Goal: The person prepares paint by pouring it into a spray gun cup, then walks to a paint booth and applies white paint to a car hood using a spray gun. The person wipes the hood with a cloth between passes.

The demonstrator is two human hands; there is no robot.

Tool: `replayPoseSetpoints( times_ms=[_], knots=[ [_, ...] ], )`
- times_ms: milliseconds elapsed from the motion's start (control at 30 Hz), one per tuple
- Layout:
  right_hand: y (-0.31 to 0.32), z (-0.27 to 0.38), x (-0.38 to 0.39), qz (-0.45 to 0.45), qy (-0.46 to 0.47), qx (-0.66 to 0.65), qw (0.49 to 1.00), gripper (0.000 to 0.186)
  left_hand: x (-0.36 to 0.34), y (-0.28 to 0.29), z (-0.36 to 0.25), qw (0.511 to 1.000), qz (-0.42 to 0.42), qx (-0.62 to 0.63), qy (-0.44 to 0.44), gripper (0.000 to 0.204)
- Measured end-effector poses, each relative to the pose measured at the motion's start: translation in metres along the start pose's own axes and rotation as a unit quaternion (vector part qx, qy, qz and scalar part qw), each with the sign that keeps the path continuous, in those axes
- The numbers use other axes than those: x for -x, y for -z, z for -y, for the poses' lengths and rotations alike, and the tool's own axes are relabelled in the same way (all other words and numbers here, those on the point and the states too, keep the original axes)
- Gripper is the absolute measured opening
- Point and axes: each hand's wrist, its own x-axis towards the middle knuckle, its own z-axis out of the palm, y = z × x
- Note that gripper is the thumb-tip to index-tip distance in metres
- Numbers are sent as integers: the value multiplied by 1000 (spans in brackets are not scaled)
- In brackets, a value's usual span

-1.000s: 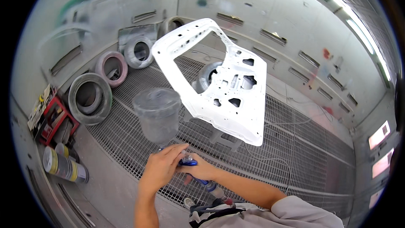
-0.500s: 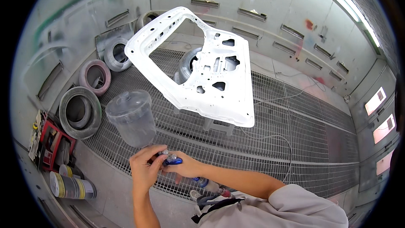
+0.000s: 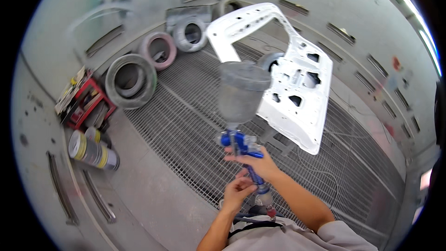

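A spray gun (image 3: 239,143) with a blue body is upright in front of me, a cloudy grey paint cup (image 3: 242,95) on top. My right hand (image 3: 261,163) is closed round its blue handle, fingers reaching forward below the gun's head. Close beside the lower handle is my left hand (image 3: 237,194), its fingers loosely bent and apart; whether they touch the handle I cannot tell. A clear fitting (image 3: 264,198) and a red connector (image 3: 271,211) hang at the handle's lower end. Beyond the cup stands a white car door-like panel (image 3: 290,116), partly hidden by it.
Tyres (image 3: 131,82) lean along the left wall. A red cart (image 3: 90,104) and cans with yellow bands (image 3: 95,152) stand nearer on the left. Under the panel is a support stand (image 3: 277,140) on the floor grating (image 3: 186,125). A thin hose (image 3: 332,174) lies on the right.
My left hand has moved from the back of the gun to beside its lower handle. The gun now stands with its cup upright and further right in view. The view has turned left.
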Motion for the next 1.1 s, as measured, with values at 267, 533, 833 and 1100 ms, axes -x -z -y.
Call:
replayPoseSetpoints(
  times_ms=[267,533,833,1100],
  knots=[
    [-8,6,0,-15,-37,-12,999,38,0,1,2,1000,19,-20,2,19],
    [0,6,-2,-37,-80,65,994,20,-4,5,2,995,72,-72,-21,27],
    [-5,1,-6,-46,-51,18,997,18,-3,7,0,990,123,-60,-23,31],
    [-5,3,-5,-96,108,224,964,22,8,-37,-9,993,108,33,-23,41]
  ],
)
